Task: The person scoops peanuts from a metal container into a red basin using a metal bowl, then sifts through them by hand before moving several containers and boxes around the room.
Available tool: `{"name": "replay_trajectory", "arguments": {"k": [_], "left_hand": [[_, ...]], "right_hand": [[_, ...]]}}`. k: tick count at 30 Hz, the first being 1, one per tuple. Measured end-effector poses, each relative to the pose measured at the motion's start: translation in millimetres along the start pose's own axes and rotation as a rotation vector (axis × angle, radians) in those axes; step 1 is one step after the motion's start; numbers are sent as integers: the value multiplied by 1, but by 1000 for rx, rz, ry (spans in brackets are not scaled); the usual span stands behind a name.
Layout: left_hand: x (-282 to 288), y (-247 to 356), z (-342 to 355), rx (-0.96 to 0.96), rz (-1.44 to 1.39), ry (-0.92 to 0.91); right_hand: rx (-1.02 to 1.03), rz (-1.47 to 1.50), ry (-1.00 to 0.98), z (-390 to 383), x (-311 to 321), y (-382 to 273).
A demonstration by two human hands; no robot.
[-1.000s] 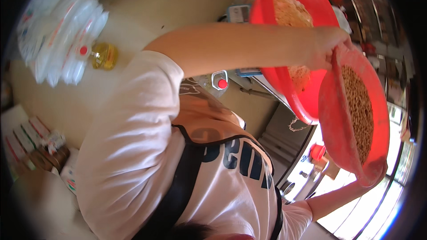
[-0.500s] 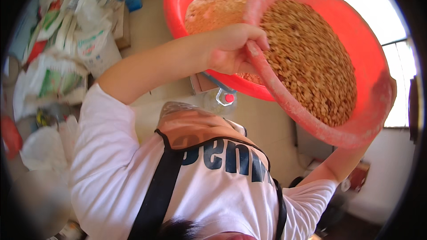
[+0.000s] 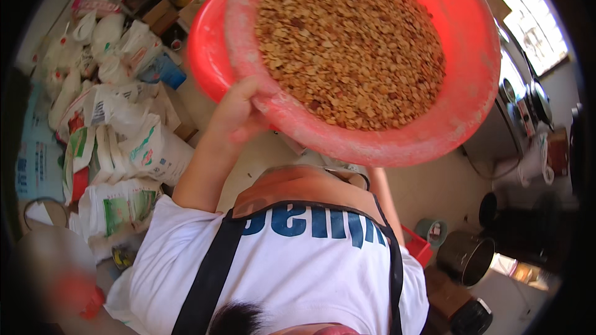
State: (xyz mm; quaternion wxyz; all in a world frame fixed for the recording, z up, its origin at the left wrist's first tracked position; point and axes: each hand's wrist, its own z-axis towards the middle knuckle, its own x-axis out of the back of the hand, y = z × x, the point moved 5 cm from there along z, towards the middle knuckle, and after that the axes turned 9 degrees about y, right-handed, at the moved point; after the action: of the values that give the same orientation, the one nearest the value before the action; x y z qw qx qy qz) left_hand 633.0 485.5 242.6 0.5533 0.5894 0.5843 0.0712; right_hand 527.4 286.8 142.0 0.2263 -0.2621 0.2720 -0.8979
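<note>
Over open floor, between sacks and a dark pot, holding up, top centre, a red basin of brown flakes, overlapping a second basin at left. Gripping the rim with the left hand; cannot tell the right hand's hold, hidden behind.

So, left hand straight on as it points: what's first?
The held basin: the left hand grips its rim. Past that, perhaps the other basin, but depth is unclear.
</note>
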Motion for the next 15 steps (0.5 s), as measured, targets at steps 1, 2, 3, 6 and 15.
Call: {"name": "replay_trajectory", "arguments": {"k": [1, 2, 3, 6, 15], "left_hand": [[1, -2, 3, 2, -19, -16], [0, -6, 3, 6, -33, -26], [-4, -7, 3, -12, -77, -39], [-5, -19, 4, -48, -93, 41], [31, 1, 30, -106, -198, 171]], "right_hand": [[22, -31, -42, -22, -17, 8], [40, -62, -85, -43, -33, 15], [55, -95, -126, -64, -47, 28], [47, -220, -218, -123, -72, 79], [-146, -587, -632, -161, -103, 133]]}}
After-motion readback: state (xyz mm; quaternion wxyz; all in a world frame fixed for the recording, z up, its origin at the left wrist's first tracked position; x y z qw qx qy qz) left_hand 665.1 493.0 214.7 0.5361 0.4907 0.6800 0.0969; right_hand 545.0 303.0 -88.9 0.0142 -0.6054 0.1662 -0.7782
